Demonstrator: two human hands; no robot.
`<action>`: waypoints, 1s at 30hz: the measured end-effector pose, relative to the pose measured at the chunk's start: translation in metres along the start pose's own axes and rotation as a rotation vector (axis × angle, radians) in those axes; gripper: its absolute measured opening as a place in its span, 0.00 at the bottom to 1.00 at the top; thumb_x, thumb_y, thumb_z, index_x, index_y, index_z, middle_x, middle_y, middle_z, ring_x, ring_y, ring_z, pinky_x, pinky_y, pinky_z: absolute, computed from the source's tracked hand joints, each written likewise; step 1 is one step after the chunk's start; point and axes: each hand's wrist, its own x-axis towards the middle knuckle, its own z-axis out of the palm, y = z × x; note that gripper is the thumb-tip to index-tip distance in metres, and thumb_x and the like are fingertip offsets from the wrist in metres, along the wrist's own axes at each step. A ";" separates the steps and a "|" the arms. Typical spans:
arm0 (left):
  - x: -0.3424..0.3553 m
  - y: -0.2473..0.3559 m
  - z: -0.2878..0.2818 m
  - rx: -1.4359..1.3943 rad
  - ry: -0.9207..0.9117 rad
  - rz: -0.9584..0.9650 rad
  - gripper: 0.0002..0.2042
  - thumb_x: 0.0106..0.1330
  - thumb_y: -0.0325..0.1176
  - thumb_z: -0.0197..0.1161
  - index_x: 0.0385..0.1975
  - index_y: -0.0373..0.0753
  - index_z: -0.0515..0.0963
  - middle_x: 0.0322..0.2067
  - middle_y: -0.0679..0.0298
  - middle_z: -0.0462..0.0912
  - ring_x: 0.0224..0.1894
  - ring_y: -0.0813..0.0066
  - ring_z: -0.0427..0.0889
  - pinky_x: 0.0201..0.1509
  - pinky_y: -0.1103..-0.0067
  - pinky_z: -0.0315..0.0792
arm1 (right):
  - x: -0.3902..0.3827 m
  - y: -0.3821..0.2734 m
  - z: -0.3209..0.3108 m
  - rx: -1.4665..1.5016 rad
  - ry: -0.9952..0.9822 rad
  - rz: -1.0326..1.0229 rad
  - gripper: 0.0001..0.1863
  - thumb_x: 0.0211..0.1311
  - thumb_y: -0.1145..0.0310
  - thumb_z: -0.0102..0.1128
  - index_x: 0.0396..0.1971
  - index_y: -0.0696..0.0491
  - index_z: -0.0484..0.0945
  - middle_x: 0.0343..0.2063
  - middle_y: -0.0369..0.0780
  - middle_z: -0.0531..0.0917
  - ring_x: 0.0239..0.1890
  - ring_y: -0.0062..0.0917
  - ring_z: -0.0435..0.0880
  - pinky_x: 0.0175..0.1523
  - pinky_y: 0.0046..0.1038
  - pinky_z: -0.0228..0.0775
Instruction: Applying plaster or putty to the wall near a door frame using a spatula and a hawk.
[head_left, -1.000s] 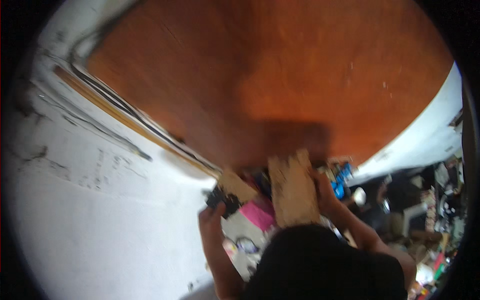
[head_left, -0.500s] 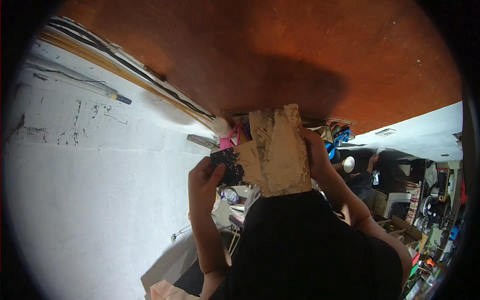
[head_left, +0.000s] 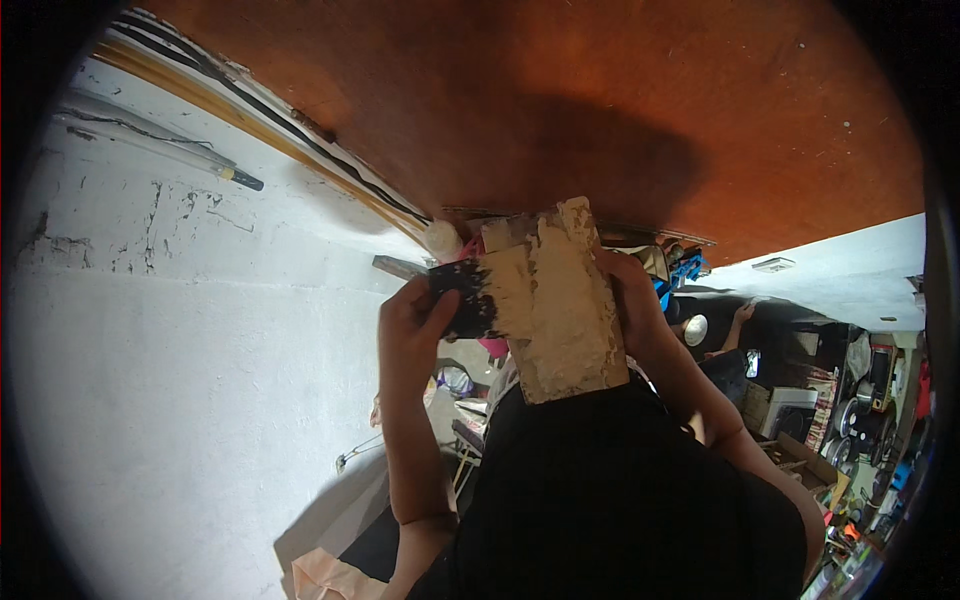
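Note:
Between my left hand's point(head_left: 405, 325) thumb and fingers is a flat black scraper point(head_left: 462, 298), its far end coated in beige putty. That coated end lies against the left side of a rectangular board point(head_left: 575, 325) thickly smeared with the same putty. My right hand point(head_left: 630, 295) grips the board by its right edge, with most of its fingers hidden behind it. The board is held up in front of my black top. Which part of the scraper's edge touches the putty cannot be made out.
A white wall point(head_left: 220, 400) with peeling patches stands at left, with pipes and dark cables point(head_left: 290, 135) along its top. An orange-brown surface point(head_left: 600, 80) spans above. At right, another person's raised arm point(head_left: 738, 325) shows near a bright lamp point(head_left: 695, 329), beside cluttered shelves and boxes.
My left hand has moved the scraper up and slightly right across the putty on the board. The board has tilted a little, and my right hand keeps hold of it.

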 end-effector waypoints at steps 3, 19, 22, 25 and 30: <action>0.003 0.000 0.002 0.096 -0.007 0.022 0.08 0.63 0.28 0.60 0.35 0.29 0.76 0.28 0.64 0.81 0.29 0.86 0.77 0.31 0.88 0.69 | 0.000 -0.002 0.000 -0.027 -0.082 -0.039 0.18 0.63 0.63 0.50 0.46 0.61 0.72 0.38 0.44 0.80 0.39 0.28 0.81 0.44 0.30 0.74; 0.014 -0.013 -0.016 -0.136 -0.171 -0.098 0.11 0.63 0.27 0.60 0.41 0.28 0.77 0.31 0.62 0.83 0.32 0.81 0.80 0.38 0.85 0.73 | 0.005 0.006 0.005 0.064 -0.031 0.032 0.18 0.63 0.61 0.50 0.46 0.60 0.72 0.39 0.43 0.80 0.39 0.28 0.81 0.45 0.29 0.75; 0.015 -0.018 -0.022 -0.159 -0.156 -0.163 0.11 0.62 0.27 0.60 0.41 0.28 0.77 0.31 0.62 0.83 0.32 0.80 0.80 0.38 0.84 0.73 | 0.005 0.008 0.008 0.084 -0.003 0.032 0.19 0.63 0.61 0.50 0.46 0.60 0.72 0.39 0.43 0.80 0.39 0.28 0.81 0.45 0.31 0.75; 0.017 -0.024 -0.026 -0.208 -0.147 -0.144 0.11 0.62 0.27 0.60 0.41 0.28 0.77 0.31 0.62 0.83 0.31 0.80 0.80 0.39 0.84 0.73 | 0.005 0.010 0.009 0.055 0.016 0.027 0.18 0.63 0.62 0.50 0.46 0.60 0.72 0.39 0.42 0.80 0.39 0.28 0.81 0.46 0.31 0.75; 0.023 -0.026 -0.029 -0.215 -0.225 -0.153 0.12 0.61 0.27 0.61 0.42 0.28 0.77 0.32 0.61 0.83 0.31 0.79 0.81 0.38 0.84 0.73 | 0.005 0.014 0.009 0.027 -0.019 0.041 0.18 0.63 0.61 0.50 0.46 0.59 0.73 0.38 0.42 0.81 0.38 0.27 0.81 0.45 0.30 0.74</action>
